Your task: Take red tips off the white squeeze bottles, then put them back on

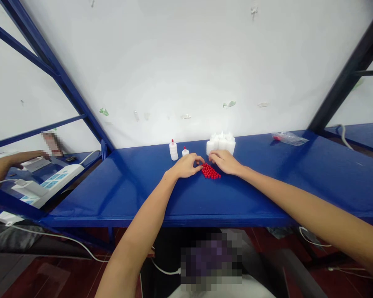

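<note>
2 forearms (141,223) (286,194), 2 hands (186,166) (225,161) @ many red caps (210,171); 2 capped btls (173,151) (185,152).

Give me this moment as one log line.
left hand: at red caps; right hand: beside them, near white bottles; leftmost bottle: red-capped, upright on blue table

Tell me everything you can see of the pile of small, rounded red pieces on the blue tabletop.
The pile of small, rounded red pieces looks like glossy plastic: many similar bits, closely packed in a low patch that narrows toward the right. It lies on the blue tabletop, between the bare left hand and bare right hand. The left fingertips meet its left edge, though actual contact is unclear; finer detail is too small to tell.
</note>
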`<state>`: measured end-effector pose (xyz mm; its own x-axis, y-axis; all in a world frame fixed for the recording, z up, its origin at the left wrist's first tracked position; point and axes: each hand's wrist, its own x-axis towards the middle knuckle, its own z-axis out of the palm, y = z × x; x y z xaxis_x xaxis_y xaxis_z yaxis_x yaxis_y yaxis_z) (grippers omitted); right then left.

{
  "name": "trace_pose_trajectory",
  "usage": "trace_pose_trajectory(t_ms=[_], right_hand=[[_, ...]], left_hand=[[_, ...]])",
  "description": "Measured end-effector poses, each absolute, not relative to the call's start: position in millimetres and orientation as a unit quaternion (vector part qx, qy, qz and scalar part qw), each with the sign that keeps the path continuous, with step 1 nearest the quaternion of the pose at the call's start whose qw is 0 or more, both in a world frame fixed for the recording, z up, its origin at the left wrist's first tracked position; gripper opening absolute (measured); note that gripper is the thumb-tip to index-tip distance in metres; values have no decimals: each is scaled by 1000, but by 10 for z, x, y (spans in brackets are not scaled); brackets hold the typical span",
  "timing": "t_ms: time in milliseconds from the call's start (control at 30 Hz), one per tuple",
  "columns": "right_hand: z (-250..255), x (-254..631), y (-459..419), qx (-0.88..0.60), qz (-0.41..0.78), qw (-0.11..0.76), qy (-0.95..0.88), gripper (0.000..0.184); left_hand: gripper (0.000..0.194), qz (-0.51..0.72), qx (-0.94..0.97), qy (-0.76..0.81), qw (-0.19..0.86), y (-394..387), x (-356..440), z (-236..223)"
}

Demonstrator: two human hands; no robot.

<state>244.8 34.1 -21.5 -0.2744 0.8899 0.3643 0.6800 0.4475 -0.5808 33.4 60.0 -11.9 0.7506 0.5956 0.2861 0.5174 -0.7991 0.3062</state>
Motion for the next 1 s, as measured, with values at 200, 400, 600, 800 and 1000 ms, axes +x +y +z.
trace_pose_trajectory(t_ms=[200, 400, 600, 800, 1000], right_hand=[[-210, 2443, 331, -493, 185, 364, -768, 32], [-200, 2457, 315, -482, 218, 409, -743, 32], [-137, 2437, 276, -474, 227, 420, -740, 35], [-121, 2414, 239, -423, 261, 429, -754, 40], [-95, 2402, 171, -415, 260, 427, -760, 23]], left_hand=[[19, 203, 922, 301, 131, 633, 339, -144], [11, 223, 909, 304, 177, 679, 343, -186], [10, 326, 875, 307, 184, 603, 405, -133], [15, 454, 800, 270, 284, 437, 596, -63], [15, 465, 778, 229, 355, 391, 691, -89]])
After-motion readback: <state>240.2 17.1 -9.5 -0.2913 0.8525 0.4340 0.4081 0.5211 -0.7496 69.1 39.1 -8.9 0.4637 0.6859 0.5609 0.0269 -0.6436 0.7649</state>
